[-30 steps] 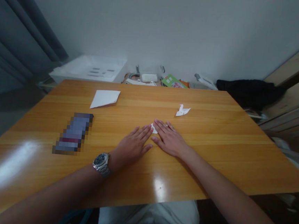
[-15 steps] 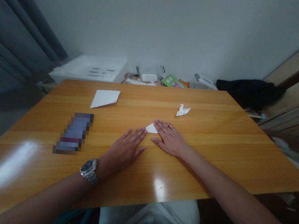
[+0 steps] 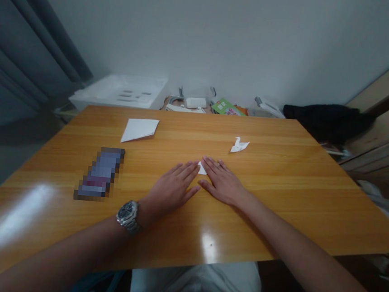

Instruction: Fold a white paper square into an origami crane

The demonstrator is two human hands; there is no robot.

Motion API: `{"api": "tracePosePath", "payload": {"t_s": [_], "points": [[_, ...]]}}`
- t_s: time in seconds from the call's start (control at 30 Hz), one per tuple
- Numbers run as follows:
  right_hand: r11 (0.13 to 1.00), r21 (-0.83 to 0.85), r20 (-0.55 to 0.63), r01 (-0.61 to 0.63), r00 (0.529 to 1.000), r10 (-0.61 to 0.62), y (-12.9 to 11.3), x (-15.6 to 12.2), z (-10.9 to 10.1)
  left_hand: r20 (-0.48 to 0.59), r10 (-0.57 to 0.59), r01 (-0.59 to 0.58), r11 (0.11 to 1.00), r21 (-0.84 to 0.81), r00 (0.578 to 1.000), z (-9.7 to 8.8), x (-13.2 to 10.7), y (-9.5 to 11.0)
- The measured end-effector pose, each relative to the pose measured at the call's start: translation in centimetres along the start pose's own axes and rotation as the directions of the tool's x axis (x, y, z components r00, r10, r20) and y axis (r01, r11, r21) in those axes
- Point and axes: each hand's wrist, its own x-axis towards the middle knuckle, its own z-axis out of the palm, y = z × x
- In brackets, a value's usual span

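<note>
A small folded piece of white paper (image 3: 202, 168) lies on the wooden table (image 3: 279, 185), mostly covered by my fingers. My left hand (image 3: 173, 187) rests flat, fingers stretched out, its fingertips on the paper's left side. Over the paper's right side my right hand (image 3: 222, 181) lies flat too, its thumb a little apart from the fingers. Neither hand grips anything. Beyond my right hand stands a folded white paper bird (image 3: 239, 145).
A larger folded white sheet (image 3: 139, 130) lies at the back left. Nearer on the left is a blurred-out phone-like slab (image 3: 100, 173). Behind the table are a white plastic bin (image 3: 124, 90), a green booklet (image 3: 228, 106) and a dark cloth (image 3: 326, 119).
My left hand has slid right, over more of the small paper, so less of it shows. The right hand stays nearly where it was. The view has shifted slightly.
</note>
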Motion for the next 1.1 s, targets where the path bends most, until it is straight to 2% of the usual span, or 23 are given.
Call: {"api": "tracePosePath", "payload": {"t_s": [0.1,0.23,0.43,0.77,0.87,0.97,1.03,1.1], "points": [[1.000,-0.001,0.010,0.001,1.000,-0.001,0.0,0.0,-0.2,0.010,0.022,-0.021,0.997,-0.071,1.000,0.7,0.8,0.6],[1.000,-0.005,0.040,-0.015,0.999,0.015,-0.1,0.1,-0.3,0.006,-0.003,0.004,0.988,-0.157,1.000,1.6,0.8,0.5],[0.999,-0.009,0.013,-0.046,0.999,0.046,0.1,-0.1,-0.3,0.034,-0.014,0.019,0.987,-0.161,0.999,1.9,0.5,0.1],[0.982,-0.004,-0.037,-0.188,0.982,0.188,3.4,-1.9,-1.1,0.023,-0.022,0.024,0.992,-0.125,1.000,1.8,1.1,0.4],[0.983,0.052,-0.080,-0.175,0.981,0.179,3.5,-1.8,-1.5,0.014,-0.016,0.017,0.994,-0.104,1.000,1.6,1.4,0.2],[0.988,0.084,-0.195,-0.128,0.971,0.142,3.0,-1.1,-2.4,0.010,0.012,-0.011,0.996,-0.090,1.000,1.3,2.0,-0.2],[0.993,0.105,-0.267,-0.060,0.960,0.087,2.7,-0.5,-2.9,0.013,0.047,-0.046,0.997,-0.069,0.999,1.1,2.6,-0.5],[0.993,0.112,-0.282,0.035,0.959,-0.002,2.5,0.0,-2.9,0.028,0.069,-0.068,0.997,-0.039,0.997,0.8,3.1,-0.8]]}}
